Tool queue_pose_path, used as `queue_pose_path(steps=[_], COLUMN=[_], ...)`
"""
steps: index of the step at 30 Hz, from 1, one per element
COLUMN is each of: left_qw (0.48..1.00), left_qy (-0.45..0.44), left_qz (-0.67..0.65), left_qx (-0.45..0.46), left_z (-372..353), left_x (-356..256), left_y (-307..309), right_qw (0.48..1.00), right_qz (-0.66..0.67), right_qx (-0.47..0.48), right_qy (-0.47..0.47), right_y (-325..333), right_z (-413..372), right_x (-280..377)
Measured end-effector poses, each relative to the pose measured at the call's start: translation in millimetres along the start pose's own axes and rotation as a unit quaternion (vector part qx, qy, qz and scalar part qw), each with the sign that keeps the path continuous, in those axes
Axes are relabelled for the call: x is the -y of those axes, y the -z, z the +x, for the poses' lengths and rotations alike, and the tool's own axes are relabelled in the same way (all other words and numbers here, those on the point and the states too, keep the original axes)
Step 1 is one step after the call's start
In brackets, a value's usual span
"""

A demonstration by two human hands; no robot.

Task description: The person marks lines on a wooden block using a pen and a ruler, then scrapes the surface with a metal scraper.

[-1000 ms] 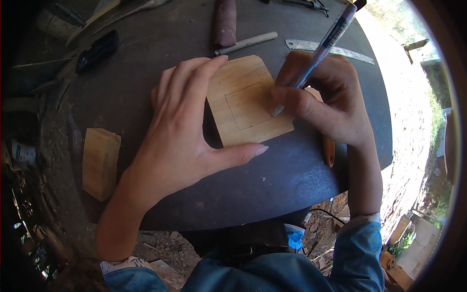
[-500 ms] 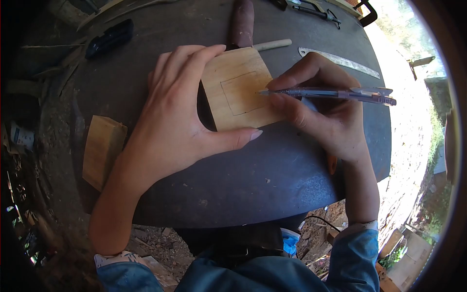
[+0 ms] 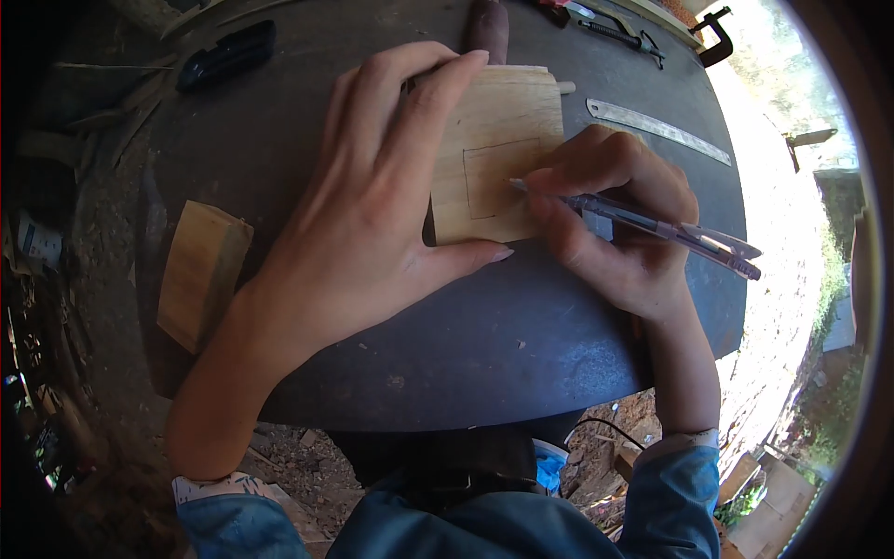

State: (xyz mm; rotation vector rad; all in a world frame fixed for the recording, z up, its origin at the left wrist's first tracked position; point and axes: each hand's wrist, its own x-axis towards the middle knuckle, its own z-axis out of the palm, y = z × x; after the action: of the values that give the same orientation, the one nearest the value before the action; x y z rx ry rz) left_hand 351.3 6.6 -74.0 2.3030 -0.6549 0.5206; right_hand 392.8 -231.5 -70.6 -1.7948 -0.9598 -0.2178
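Observation:
A pale wooden block (image 3: 498,112) lies on the dark table (image 3: 419,373), with a pencil-thin outline of a rectangle drawn on its top face. My left hand (image 3: 382,186) grips the block from the left, its fingertips at the far edge and its thumb along the near edge. In my right hand (image 3: 615,205) is a clear pen (image 3: 670,228), pinched between thumb and fingers. The pen's tip is over the block, inside the drawn outline; whether it touches the wood I cannot tell. The outline's right side is partly hidden by my right hand.
A second wooden block (image 3: 200,270) sits at the left. A metal ruler (image 3: 661,130) lies at the right, beyond my right hand. Toward the back are a black object (image 3: 226,56), a brown cylinder (image 3: 488,33), a clamp (image 3: 619,35) and another clamp on the table edge (image 3: 717,39).
The block has turned slightly and shifted right, my left hand with it. The pen now slants more, its rear end lower, and its tip has moved a little right.

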Motion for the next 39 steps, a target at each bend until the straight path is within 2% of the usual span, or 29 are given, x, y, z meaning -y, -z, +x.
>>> queue_pose_path(steps=[6, 15, 18, 21, 39], left_qw=[1.000, 0.999, 0.999, 0.999, 0.999], left_qy=[0.003, 0.012, 0.017, 0.022, 0.017], left_qz=[-0.012, -0.037, -0.039, -0.040, -0.038], left_qx=[0.005, 0.016, 0.016, 0.017, 0.015], left_z=[-0.1, 0.7, 0.6, 0.4, -1.1], left_x=[2.0, 2.1, 1.0, 0.6, 2.5], left_y=[-0.3, 2.3, 1.5, 1.3, -0.8], right_qw=[0.998, 1.000, 1.000, 0.997, 0.994], right_qz=[-0.051, 0.002, -0.010, -0.030, -0.047], right_qx=[0.019, 0.011, 0.017, 0.069, 0.103], right_qy=[0.041, -0.014, 0.000, 0.008, 0.008], right_y=[2.8, 1.0, 0.8, 7.0, 6.4], right_z=[0.7, -0.8, -1.1, -0.4, -0.4], right_x=[0.9, -0.9, -1.6, 1.0, 1.6])
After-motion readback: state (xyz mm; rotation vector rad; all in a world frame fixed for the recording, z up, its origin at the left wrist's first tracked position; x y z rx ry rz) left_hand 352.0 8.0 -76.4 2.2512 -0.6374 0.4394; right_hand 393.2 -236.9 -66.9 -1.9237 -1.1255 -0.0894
